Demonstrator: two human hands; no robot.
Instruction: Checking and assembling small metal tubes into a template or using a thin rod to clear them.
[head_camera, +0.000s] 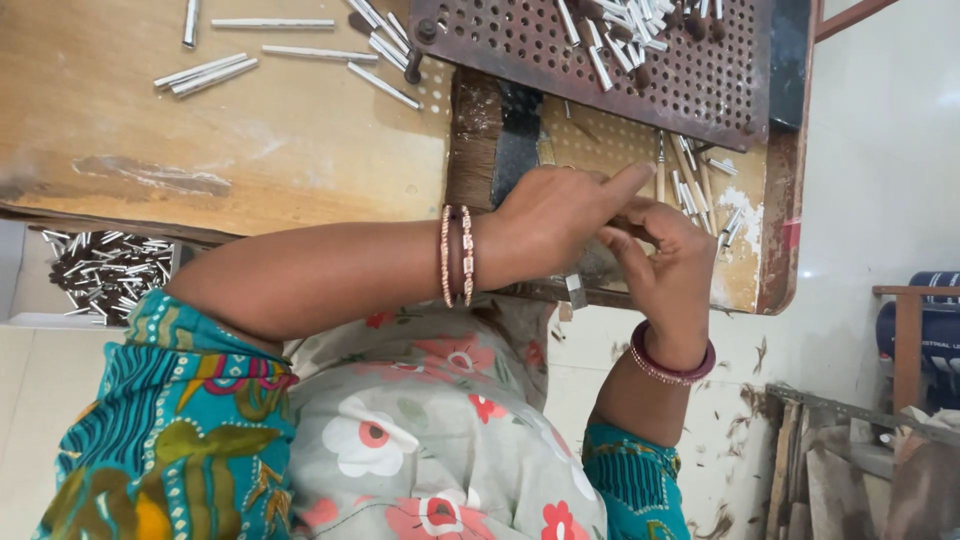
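From the head view, the left hand (555, 215) lies over the near edge of the wooden table (250, 140), its forefinger stretched out toward the right and the other fingers curled in; they seem to press on something small beneath, though what it is stays hidden under the palm. The right hand (665, 255) meets it from below, fingers (622, 243) bent and drawn together as if pinching a thin piece against the left hand; the piece itself cannot be made out. Just beyond the hands a few slim metal rods (690, 180) lie on the pale perforated board (600, 130), and above that a rusty perforated metal plate (640, 60) carries a heap of more rods. A dark brush-like block (475, 140) stands just left of the left hand. Loose silver rods (205, 74) lie scattered on the table's far left, and a tray of similar pieces (105, 272) sits below the table edge. By the look of it, the step in hand is working one small rod between both hands at the board; the next move would need a steady pinch and careful aim at a hole.
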